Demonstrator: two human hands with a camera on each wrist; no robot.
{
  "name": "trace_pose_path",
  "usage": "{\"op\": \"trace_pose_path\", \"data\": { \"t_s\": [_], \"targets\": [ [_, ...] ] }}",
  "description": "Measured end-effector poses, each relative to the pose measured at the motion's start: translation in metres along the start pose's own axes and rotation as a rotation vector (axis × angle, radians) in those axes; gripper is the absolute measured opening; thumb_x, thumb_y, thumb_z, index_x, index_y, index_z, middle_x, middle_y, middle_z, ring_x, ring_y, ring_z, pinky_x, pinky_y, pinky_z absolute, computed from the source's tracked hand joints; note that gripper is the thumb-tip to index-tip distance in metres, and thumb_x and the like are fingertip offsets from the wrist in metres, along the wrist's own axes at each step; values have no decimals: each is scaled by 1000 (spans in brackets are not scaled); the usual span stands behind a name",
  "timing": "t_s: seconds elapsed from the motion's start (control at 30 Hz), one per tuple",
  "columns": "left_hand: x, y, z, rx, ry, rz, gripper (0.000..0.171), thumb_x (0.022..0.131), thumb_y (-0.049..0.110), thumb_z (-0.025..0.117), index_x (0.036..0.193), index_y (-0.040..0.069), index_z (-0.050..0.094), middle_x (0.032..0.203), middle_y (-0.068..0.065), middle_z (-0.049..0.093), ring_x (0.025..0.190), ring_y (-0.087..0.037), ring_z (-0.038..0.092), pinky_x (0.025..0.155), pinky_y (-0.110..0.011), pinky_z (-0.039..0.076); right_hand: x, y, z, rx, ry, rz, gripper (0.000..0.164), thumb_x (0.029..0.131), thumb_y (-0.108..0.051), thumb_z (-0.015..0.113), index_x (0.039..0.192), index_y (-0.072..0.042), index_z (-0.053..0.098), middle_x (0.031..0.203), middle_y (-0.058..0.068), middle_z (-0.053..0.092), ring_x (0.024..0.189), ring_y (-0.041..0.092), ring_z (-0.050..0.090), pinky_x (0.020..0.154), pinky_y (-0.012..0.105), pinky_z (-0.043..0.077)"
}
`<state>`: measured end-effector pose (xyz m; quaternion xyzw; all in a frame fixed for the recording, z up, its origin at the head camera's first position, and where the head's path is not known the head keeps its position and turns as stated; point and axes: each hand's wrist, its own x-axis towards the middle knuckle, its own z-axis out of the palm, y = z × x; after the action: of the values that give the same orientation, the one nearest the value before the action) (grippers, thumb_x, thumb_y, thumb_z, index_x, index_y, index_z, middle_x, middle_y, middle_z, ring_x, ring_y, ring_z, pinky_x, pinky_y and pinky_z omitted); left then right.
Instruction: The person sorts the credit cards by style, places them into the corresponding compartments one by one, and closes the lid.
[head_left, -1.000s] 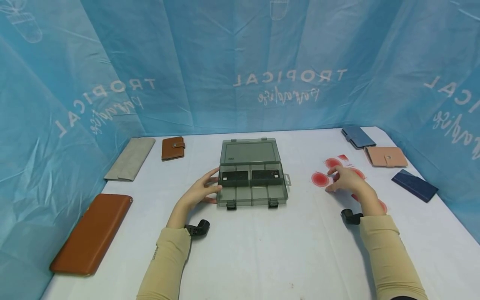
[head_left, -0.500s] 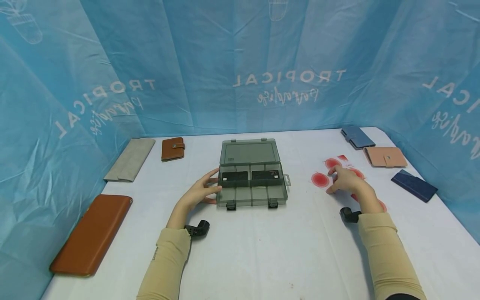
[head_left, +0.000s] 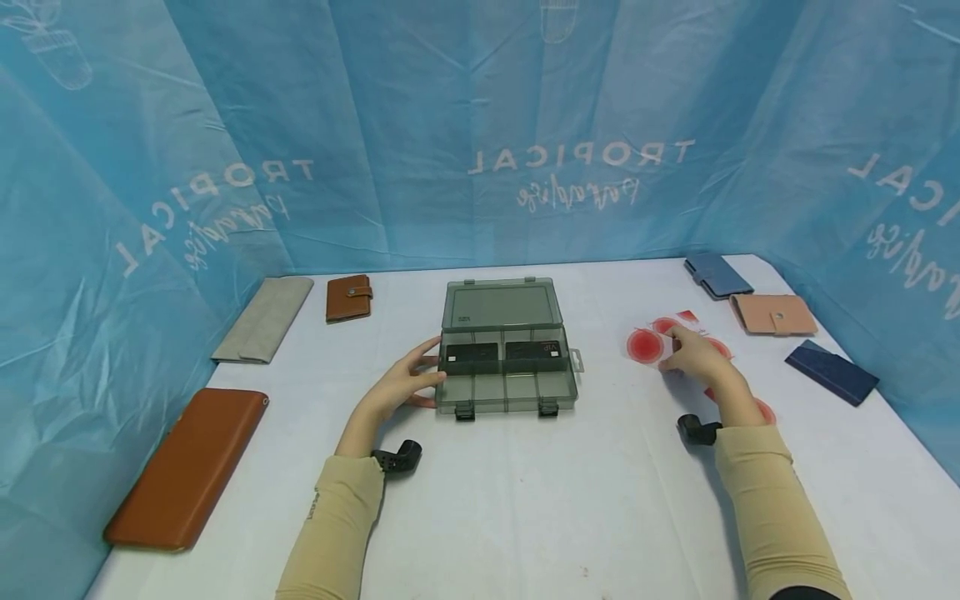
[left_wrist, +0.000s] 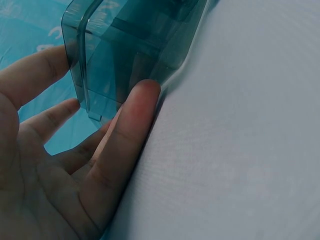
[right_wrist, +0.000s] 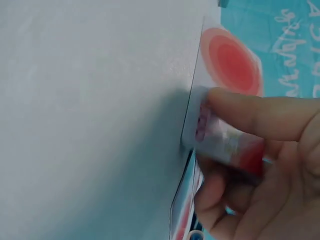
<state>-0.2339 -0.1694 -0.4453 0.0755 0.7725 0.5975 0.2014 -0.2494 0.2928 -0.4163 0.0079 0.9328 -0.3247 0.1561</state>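
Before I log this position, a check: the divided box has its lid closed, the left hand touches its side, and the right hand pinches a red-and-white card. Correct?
Not quite: the lid is open, folded back from the divided box, as the head view shows. The left hand does touch its side, and the right hand pinches a red-and-white card.
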Motion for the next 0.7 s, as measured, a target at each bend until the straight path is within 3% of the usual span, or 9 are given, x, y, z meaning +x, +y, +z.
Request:
{"op": "trace_pose_path", "data": {
  "t_s": [0.13,0.3,0.47,0.7],
  "targets": [
    [1,-1,1,-4,-3,4,71,91,18,59,149,26,18,146,-20,25,119,-39,46,72,-39,56,-2,-5,0,56,47,-18,46,89,-8,54,129,6,37,112,25,42,100,38,40,79,47,45],
    [1,-1,2,-8,-2,2,71,91,18,60,149,26,18,146,-19,25,120,-40,46,72,-39,55,-1,-16,-1,189,61,-66,47,92,-6,47,135,7,33,112,23,41,97,32,42,75,34,44],
    [0,0,2,-8,1,-4,71,91,18,59,149,27,18,146,-19,25,120,-39,45,71,-39,56,2,-31,4,378,73,-79,46,94,-9,50,136,4,35,108,15,41,91,23,46,77,26,48],
    [-1,0,1,-14,8,-12,70,91,18,59,148,29,20,146,-16,26,119,-38,47,73,-40,55,5,-61,20,477,74,-86,46,93,-12,53,135,-1,38,116,15,43,98,25,47,83,26,49]
  ]
}}
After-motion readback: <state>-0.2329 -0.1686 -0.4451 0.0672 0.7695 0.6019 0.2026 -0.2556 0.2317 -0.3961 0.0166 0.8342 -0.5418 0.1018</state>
